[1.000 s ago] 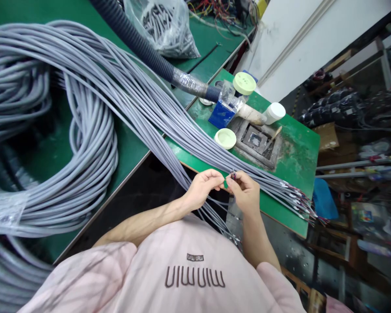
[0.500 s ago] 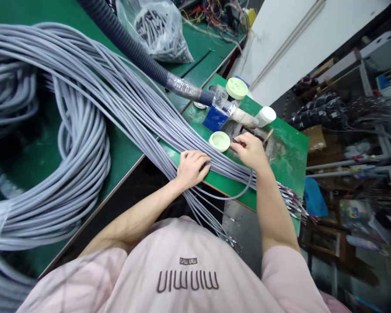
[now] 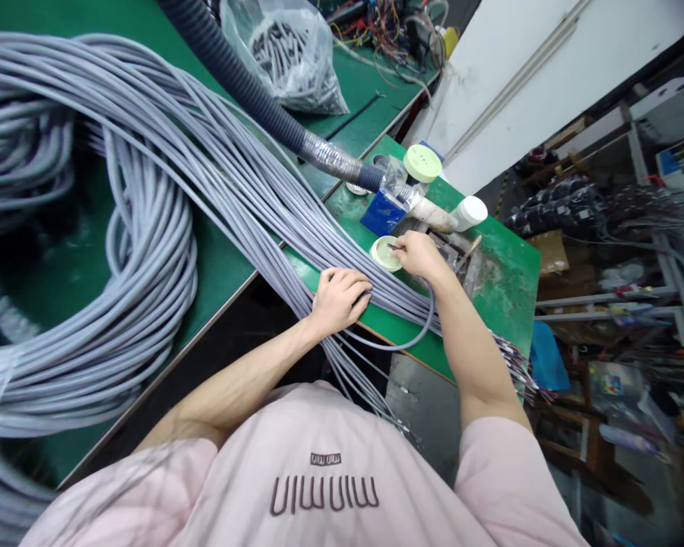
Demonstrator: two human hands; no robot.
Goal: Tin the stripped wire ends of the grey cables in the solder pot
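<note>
My left hand (image 3: 340,298) rests on a long bundle of grey cables (image 3: 296,220), its fingers lightly bent over them and the thumb apart. With the fingertips of my right hand (image 3: 419,254) I pinch the end of one grey cable, which loops down and back toward the bundle. Its dark tip points into a shallow pale-green dish (image 3: 381,262); whether it touches what is inside I cannot tell. Stripped, coloured wire ends (image 3: 516,361) stick out beyond my right forearm.
A ribbed hose (image 3: 262,114) runs to a nozzle by a blue box (image 3: 383,213). A pale-green lid (image 3: 422,162) and a white jar (image 3: 470,213) stand behind. Coiled cable (image 3: 159,251) covers the left table, with a plastic bag (image 3: 296,61) at the back.
My right hand has moved left with the cable end, from beside the pale-green dish to over it. My left hand stays on the bundle.
</note>
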